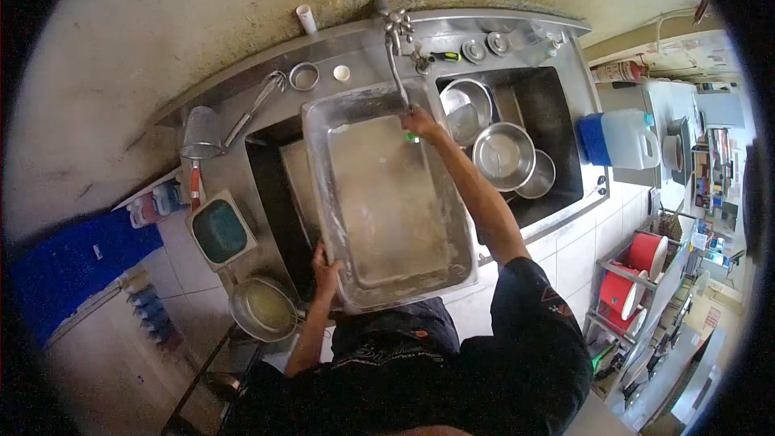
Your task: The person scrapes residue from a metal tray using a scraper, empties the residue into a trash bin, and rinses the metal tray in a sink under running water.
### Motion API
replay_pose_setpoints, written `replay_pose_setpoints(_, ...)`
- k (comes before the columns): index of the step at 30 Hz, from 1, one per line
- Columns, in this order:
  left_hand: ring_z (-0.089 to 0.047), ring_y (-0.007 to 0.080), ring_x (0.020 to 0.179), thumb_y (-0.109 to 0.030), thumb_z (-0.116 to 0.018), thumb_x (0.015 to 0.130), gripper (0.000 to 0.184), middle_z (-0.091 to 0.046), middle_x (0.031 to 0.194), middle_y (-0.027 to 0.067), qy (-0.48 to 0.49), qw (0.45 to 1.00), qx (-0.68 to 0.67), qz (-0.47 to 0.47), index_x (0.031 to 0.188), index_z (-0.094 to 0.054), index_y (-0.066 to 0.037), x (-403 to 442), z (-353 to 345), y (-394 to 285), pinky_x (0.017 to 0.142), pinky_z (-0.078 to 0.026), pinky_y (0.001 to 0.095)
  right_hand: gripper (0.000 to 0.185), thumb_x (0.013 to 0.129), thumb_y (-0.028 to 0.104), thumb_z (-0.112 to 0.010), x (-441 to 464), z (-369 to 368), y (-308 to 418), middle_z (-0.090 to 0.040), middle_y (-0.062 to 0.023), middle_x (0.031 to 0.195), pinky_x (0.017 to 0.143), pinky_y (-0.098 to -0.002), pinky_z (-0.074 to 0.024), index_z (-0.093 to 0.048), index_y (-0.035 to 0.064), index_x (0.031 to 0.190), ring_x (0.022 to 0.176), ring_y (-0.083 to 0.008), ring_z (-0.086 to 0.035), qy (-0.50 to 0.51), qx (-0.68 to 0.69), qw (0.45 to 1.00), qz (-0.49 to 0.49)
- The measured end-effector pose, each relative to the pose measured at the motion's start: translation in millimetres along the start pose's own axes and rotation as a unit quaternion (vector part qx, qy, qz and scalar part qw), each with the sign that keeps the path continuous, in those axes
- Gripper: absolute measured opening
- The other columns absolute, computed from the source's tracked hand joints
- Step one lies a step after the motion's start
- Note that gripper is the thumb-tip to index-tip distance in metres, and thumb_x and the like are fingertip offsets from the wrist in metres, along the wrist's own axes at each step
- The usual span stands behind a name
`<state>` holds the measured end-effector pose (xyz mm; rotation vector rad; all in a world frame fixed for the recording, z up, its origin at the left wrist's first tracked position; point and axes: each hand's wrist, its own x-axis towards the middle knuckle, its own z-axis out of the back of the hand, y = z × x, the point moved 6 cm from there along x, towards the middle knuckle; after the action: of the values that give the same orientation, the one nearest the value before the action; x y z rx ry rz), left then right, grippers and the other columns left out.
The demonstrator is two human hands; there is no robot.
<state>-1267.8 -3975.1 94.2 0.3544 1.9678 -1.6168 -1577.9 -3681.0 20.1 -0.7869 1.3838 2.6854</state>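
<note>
A large metal tray (383, 202) with cloudy, whitish contents or residue lies tilted over the left sink basin (270, 186). My left hand (326, 273) is closed round the tray's left rim near my body. At the far side, my right hand (420, 123) is closed at the tip of the faucet spout (395, 73), above the tray. A small green thing (412, 137) shows just under the right hand; what it is cannot be made out. Metal bowls (504, 157) stand in the right basin beside my right forearm.
A strainer (202, 133), whisk (254, 111), small metal cup (303, 76) and metal lids (474, 51) lie along the counter. Left are a square container (221, 230) and a pan (265, 309). A large jug (622, 140) and a rack with red-sided rolls (620, 295) stand right.
</note>
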Motion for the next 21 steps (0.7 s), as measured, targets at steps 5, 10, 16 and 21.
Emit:
replay_pose_setpoints(5,-0.051,0.0175,0.087,-0.003,-0.050,0.068,0.032,-0.052,0.093,0.0071,-0.008,0.992,0.064,-0.112,0.100,-0.047,0.001,11.0,-28.5,23.8,0.076,-0.040,0.0287,0.061,0.076,0.037,-0.057,-12.2,18.4,37.8,-0.057,-0.0178,0.104,0.074,-0.0294,-0.0448,-0.042,-0.0044,0.119,0.095,-0.0232,-0.055,0.047,0.010,0.989,-0.137)
replay_pose_setpoints(10,-0.048,0.0255,0.086,-0.011,-0.055,0.074,0.038,-0.048,0.092,0.0144,-0.102,0.946,0.254,-0.174,0.107,-0.040,0.001,46.9,-14.1,61.0,0.078,-0.038,0.0351,0.046,0.077,0.035,-0.059,18.1,52.5,32.3,-0.063,-0.0147,0.085,0.061,-0.0294,-0.0494,-0.053,-0.0016,0.105,0.074,-0.0171,-0.061,0.061,0.134,0.989,0.025)
replay_pose_setpoints(16,-0.029,0.0352,0.119,-0.014,-0.054,0.078,0.055,-0.030,0.126,0.0207,-0.220,0.882,0.261,-0.326,0.124,-0.027,-0.001,79.8,-57.9,-67.4,0.100,-0.021,0.0441,0.069,0.082,0.058,-0.038,28.2,120.0,121.6,-0.060,-0.0172,0.097,0.069,-0.0346,-0.0491,-0.042,0.0026,0.122,0.081,-0.0253,-0.062,-0.065,0.336,0.935,-0.087)
replay_pose_setpoints(21,-0.031,0.0315,0.118,-0.011,-0.052,0.079,0.048,-0.034,0.124,0.0181,-0.053,0.897,0.232,-0.371,0.122,-0.032,-0.001,137.8,-125.3,-115.1,0.099,-0.024,0.0397,0.060,0.082,0.055,-0.040,61.6,130.5,126.8,-0.059,-0.0127,0.095,0.071,-0.0340,-0.0485,-0.050,0.0027,0.110,0.082,-0.0231,-0.059,-0.059,0.276,0.956,-0.073)
